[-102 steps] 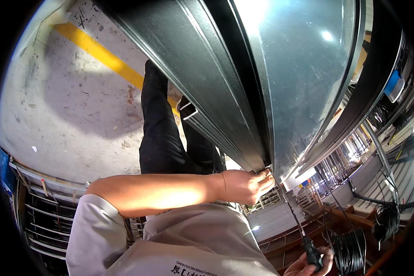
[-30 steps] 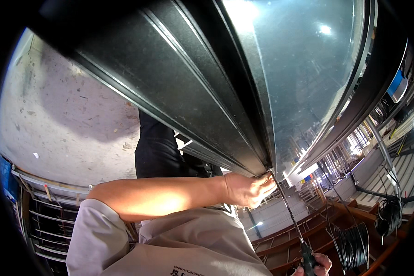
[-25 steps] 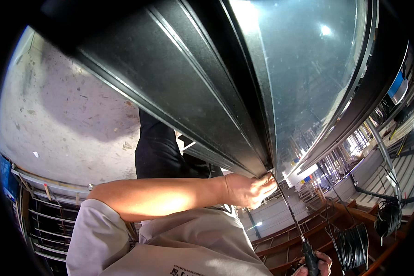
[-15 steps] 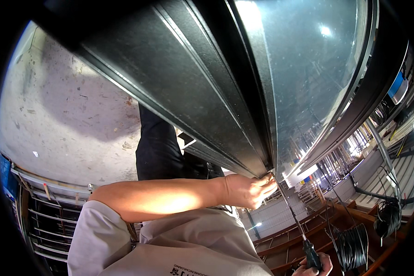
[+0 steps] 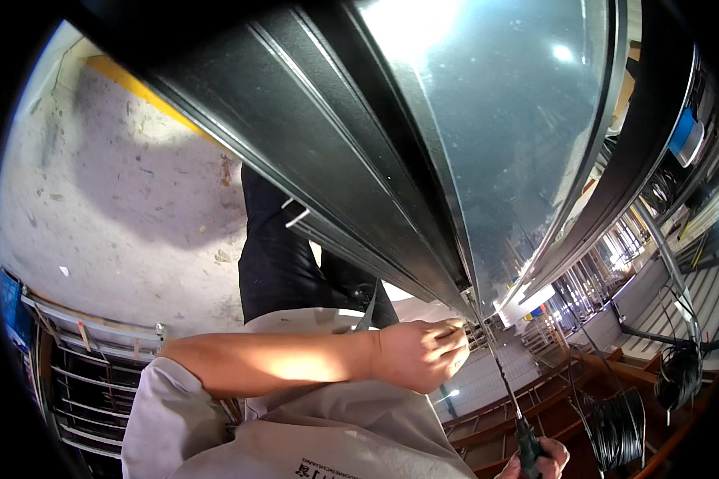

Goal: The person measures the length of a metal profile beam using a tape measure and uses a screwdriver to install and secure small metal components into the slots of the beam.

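Observation:
A long black metal frame (image 5: 311, 120) with a glass pane (image 5: 511, 136) runs from the top of the view down toward my hands. My right hand (image 5: 553, 457) grips the dark handle of a screwdriver (image 5: 527, 435) at the lower right. Its long thin shaft slants up to the frame's near end, where the tip meets a small fitting or screw that is too small to make out. Just below that end is my left hand (image 5: 423, 355), its fingers curled and pinched together beside the shaft. Whatever they hold, if anything, is hidden.
Pale, stained floor (image 5: 160, 191) lies to the left, with a metal rack (image 5: 96, 391) below it. Coils of black cable (image 5: 619, 427) hang at the lower right, near reddish-brown beams (image 5: 599, 367). A metal pole (image 5: 667, 263) stands at the right, before stacked profiles.
My left hand has drawn down and slightly left from the frame's end. My right hand and the screwdriver handle have shifted a little left and down. The frame has shifted in view.

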Demonstrator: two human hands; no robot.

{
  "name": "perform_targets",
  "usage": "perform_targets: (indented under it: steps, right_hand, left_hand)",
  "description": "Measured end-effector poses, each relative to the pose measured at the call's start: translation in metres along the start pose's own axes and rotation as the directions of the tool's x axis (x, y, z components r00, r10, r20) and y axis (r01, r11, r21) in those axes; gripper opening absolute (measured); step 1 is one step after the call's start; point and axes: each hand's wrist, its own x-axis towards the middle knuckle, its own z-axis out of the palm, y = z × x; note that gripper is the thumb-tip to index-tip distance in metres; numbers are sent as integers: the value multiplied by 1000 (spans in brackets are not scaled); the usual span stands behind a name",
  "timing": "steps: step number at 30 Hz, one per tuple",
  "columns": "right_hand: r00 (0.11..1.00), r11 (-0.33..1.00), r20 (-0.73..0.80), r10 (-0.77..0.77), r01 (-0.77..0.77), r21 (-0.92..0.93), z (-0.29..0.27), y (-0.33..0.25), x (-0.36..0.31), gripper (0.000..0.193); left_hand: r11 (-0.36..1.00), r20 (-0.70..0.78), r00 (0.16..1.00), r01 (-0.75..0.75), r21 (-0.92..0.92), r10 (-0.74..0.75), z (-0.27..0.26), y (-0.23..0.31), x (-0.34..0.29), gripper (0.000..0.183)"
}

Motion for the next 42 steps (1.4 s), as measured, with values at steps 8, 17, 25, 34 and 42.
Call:
perform_targets:
  steps: [8, 17, 25, 34, 42]
  right_hand:
    - [838, 836, -153, 523, -471, 281, 16, 11, -34, 54]
    - [861, 902, -270, 431, -418, 105, 16, -6, -16, 56]
    - [971, 971, -155, 180, -200, -129, -5, -10, 11, 45]
    - [998, 998, -67, -6, 1, -69, -6, 0, 21, 39]
    - [952, 943, -94, -293, 304, 138, 21, 46, 33, 44]
  left_hand:
    - [534, 84, 580, 789, -302, -810, -4, 12, 0, 17]
    - [504, -22, 514, 831, -234, -858, -2, 5, 5, 22]
    - [862, -294, 830, 506, 36, -475, -22, 5, 12, 47]
    - [705, -240, 826, 561, 433, -510, -5, 2, 27, 47]
    - [413, -314, 617, 748, 520, -722, 18, -2, 38, 32]
